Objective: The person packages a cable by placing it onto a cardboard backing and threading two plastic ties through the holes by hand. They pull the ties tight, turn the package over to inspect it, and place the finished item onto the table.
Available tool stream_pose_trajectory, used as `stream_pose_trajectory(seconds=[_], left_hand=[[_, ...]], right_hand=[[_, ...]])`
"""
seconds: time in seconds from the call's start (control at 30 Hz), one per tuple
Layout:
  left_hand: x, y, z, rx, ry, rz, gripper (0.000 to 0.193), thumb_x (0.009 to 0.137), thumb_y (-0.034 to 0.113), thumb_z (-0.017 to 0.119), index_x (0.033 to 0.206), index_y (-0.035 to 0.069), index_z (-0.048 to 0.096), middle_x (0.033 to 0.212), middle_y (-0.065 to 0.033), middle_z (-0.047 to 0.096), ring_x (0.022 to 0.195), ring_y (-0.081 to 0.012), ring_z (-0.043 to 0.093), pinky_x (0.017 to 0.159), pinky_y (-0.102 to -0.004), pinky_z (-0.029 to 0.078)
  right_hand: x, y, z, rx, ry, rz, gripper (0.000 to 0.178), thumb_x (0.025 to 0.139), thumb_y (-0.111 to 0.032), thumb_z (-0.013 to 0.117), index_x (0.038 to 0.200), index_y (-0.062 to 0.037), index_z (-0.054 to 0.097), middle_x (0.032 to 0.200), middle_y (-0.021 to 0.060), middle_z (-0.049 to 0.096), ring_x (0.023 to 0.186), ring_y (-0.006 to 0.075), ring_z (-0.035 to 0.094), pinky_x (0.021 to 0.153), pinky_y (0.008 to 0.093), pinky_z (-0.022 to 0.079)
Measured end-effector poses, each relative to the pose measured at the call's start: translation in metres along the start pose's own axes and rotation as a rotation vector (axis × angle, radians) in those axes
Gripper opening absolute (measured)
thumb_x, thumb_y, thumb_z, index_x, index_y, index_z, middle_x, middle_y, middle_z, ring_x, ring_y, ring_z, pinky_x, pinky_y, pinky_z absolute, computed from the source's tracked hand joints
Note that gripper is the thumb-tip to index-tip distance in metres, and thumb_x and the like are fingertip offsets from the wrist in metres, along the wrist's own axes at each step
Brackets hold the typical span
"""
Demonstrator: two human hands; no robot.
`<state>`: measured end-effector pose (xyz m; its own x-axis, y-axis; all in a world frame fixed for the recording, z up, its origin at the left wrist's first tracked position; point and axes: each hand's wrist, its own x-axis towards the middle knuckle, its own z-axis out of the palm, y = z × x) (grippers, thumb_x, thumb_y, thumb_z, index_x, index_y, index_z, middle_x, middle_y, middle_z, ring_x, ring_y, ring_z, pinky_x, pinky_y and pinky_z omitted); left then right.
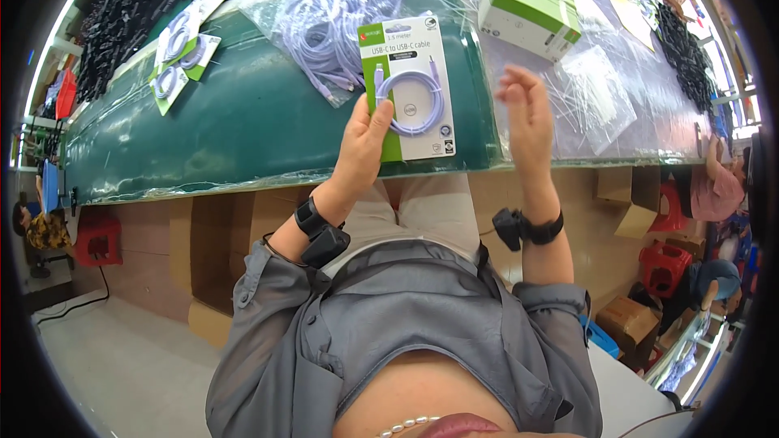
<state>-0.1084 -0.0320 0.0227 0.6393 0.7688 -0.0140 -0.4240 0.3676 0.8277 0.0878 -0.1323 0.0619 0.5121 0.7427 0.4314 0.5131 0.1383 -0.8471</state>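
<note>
My left hand (363,142) grips the lower left edge of a green and white backing card (441,139), thumb on its front. A coiled lavender USB-C cable (441,104) is fixed to the card by small white ties, its two plugs pointing up. The card is upright, facing me, over the front of the green table. To the right of the card, apart from it, my right hand (529,118) is raised with loosely bent fingers; their tips are blurred, and nothing shows in them. Each wrist wears a black strapped device.
A clear bag of lavender cables (341,20) lies behind the card. Several carded cables (180,49) are at the left, near black cables (134,12). At the right are a box of green-edged cards (527,12) and a bag of white ties (596,97). Other people sit farther off.
</note>
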Motion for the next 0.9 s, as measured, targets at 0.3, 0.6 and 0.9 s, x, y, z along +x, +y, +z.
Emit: stream_pose_trajectory(seconds=[0.3,0.6,0.9], left_hand=[[0.016,0.083,-0.082,0.207,0.207,0.186,0.034,0.094,0.003,0.050,0.128,0.004,0.042,0.121,-0.0050,0.055,0.107,-0.0149,0.055,0.090,-0.0281,0.047],[0.062,0.181,-0.228,0.087,0.384,0.430,0.028,0.093,-0.001,0.050,0.120,0.004,0.044,0.118,-0.0071,0.054,0.109,-0.0191,0.056,0.089,-0.0349,0.050],[0.029,0.142,-0.131,0.213,0.273,0.381,0.032,0.093,-0.001,0.050,0.122,0.002,0.038,0.117,-0.0088,0.055,0.104,-0.0171,0.056,0.087,-0.0293,0.048]], right_hand=[[-0.030,0.036,0.021,0.123,-0.137,0.224,0.031,0.088,-0.001,0.057,0.119,-0.0040,0.053,0.105,0.0072,0.054,0.088,0.0128,0.055,0.079,0.0257,0.046],[0.025,0.013,0.083,-0.282,-0.344,-0.268,0.035,0.081,0.001,0.062,0.115,-0.0036,0.054,0.107,0.0135,0.053,0.092,0.0243,0.055,0.076,0.0289,0.046],[0.054,-0.075,0.143,0.130,-0.121,-0.468,0.014,0.078,0.003,0.066,0.091,-0.0014,0.062,0.083,0.0109,0.060,0.072,0.0256,0.058,0.065,0.0322,0.047]])
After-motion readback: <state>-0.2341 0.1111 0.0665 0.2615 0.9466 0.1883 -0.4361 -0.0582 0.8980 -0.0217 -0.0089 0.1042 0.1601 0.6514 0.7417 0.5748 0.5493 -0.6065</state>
